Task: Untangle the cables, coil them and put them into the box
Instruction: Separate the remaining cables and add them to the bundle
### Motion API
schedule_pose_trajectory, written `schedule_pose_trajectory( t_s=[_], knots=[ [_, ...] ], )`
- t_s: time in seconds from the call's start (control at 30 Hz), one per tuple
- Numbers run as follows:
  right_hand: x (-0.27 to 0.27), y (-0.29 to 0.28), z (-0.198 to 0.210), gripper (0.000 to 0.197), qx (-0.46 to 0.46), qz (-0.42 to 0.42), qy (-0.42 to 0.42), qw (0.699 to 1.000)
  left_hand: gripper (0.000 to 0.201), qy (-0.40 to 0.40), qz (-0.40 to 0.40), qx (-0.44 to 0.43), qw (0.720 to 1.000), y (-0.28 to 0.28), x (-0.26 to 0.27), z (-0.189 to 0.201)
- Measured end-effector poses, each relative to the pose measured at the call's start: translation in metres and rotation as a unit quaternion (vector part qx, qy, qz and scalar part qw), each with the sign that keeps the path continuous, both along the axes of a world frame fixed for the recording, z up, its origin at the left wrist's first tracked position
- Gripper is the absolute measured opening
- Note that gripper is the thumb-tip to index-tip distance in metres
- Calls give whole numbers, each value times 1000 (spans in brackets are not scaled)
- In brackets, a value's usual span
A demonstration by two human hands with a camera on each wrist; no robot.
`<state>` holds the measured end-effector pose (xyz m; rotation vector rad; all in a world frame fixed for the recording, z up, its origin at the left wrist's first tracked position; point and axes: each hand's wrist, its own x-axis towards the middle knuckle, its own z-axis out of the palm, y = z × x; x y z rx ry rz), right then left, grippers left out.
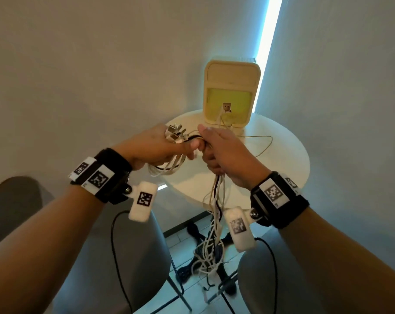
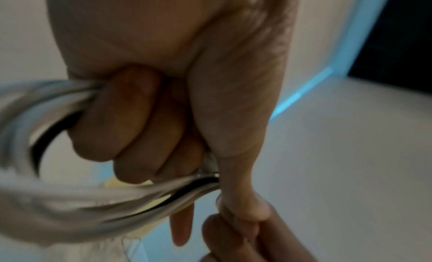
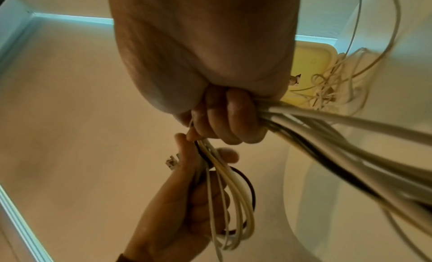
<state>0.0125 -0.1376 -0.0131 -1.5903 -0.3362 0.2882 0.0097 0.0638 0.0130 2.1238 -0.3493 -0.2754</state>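
Cables: white w/ one black, bunched, held up in the air betw. both hands above near edge of round table. Looped coil part clenched in left hand, fingers curled tight round strands, thumb pressed on top; plug ends sticking out past knuckles. Right hand fisted round same bundle just beside left thumb, touching it; fingers wrapped round strands. Tangled rest hanging from right fist down toward floor. Box open, upright at back of table, thin cable trailing from it over tabletop. Grey chairs below, black wrist straps w/ markers.
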Motion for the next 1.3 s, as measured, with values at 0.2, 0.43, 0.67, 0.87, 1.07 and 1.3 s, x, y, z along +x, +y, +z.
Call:
schedule_pose_trajectory(
  t_s=[0.2, 0.43, 0.67, 0.87, 1.07, 1.3],
  knots=[
    [-2, 7, -5, 41, 34, -14, -8, 999, 42, 58, 48, -238, 968, 0, 0, -5],
    [-6, 10, -13, 25, 69, -13, -31, 997, 45, 23, 120, -330, 936, -20, 1, 11],
    [-14, 11, -24, 23, 84, -9, -35, 996, 47, 13, 160, -401, 902, -27, 16, 42],
    [-18, 7, -26, 27, 93, 5, -21, 995, 45, -44, 168, -442, 880, -33, 23, 60],
    [-39, -6, -53, 26, -14, 59, -30, 998, 47, -68, 191, -469, 860, -19, 27, 94],
    [-32, -32, -32, 19, -227, 161, -103, 955, 46, -51, 200, -455, 866, -14, 25, 94]
  ],
)
